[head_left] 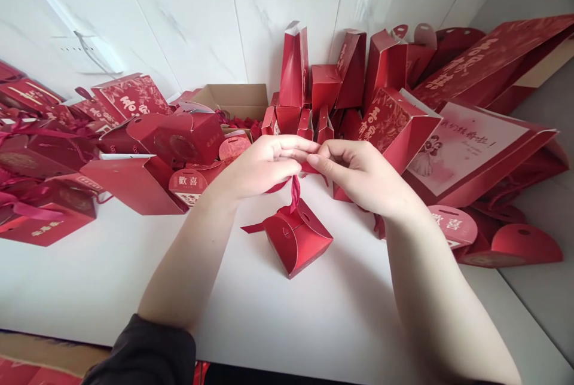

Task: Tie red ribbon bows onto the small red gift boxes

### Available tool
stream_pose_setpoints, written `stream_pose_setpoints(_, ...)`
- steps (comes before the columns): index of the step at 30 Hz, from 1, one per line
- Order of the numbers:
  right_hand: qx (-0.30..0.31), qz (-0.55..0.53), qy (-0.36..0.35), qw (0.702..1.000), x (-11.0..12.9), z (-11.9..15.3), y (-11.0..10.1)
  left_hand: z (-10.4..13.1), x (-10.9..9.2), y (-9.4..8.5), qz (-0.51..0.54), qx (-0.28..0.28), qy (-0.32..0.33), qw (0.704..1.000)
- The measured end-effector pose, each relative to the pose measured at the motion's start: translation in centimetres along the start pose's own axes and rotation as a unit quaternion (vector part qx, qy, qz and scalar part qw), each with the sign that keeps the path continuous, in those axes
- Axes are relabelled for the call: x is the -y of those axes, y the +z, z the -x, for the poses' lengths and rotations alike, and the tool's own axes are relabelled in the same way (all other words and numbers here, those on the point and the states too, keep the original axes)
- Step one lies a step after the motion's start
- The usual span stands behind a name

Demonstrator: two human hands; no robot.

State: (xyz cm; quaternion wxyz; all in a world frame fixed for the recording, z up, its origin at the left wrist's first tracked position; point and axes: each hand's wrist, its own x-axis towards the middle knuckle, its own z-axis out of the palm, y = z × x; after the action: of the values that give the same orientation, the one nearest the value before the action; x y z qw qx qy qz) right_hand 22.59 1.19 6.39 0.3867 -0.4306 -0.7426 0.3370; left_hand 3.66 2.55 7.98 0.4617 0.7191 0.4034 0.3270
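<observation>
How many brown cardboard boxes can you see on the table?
1. The brown cardboard box sits open at the back of the white table, against the wall, left of the upright red boxes. Others may be hidden behind the red piles.

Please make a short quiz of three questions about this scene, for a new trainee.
1. True or false: both hands pinch the red ribbon above the small red box.
2. The small red box rests on: A) the white table B) the cardboard box C) a lap.
3. Fill in: the left hand and the right hand meet ____ the small red box.

Key: 1 true; 2 A; 3 above.
</observation>
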Motion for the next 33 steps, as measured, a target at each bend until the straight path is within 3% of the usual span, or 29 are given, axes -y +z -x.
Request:
stream_pose_setpoints(4,0.003,-0.018,0.000,1.000,-0.1,-0.1,0.0,0.0,-0.4,0.6,0.011,-0.029,0.011,0.999)
stream_pose_setpoints(9,0.002,-0.020,0.004,1.000,0.1,-0.1,0.1,0.1,-0.4,1.1,-0.047,-0.071,0.031,0.996)
stream_pose_setpoints(16,-0.035,-0.030,-0.017,0.999,0.1,0.0,-0.9,0.1,-0.4,0.4,-0.004,-0.036,0.013,0.999)
stream_pose_setpoints(19,-0.020,-0.030,-0.014,0.999,0.0,0.0,-1.0,0.2,-0.6,0.5,0.017,-0.023,0.018,0.999)
stream_pose_setpoints(26,0.024,-0.039,-0.029,0.999,0.5,0.0,-0.8,0.3,-0.3,0.6,-0.039,0.004,0.020,0.999)
stream_pose_setpoints(30,-0.021,-0.037,-0.040,0.998,0.2,0.1,-1.7,0.6,-0.8,0.2,-0.036,0.038,0.041,0.998)
stream_pose_setpoints(33,-0.045,-0.038,-0.042,0.997,0.0,0.2,-2.3,0.9,-1.2,-0.2,-0.052,0.028,0.081,0.995)
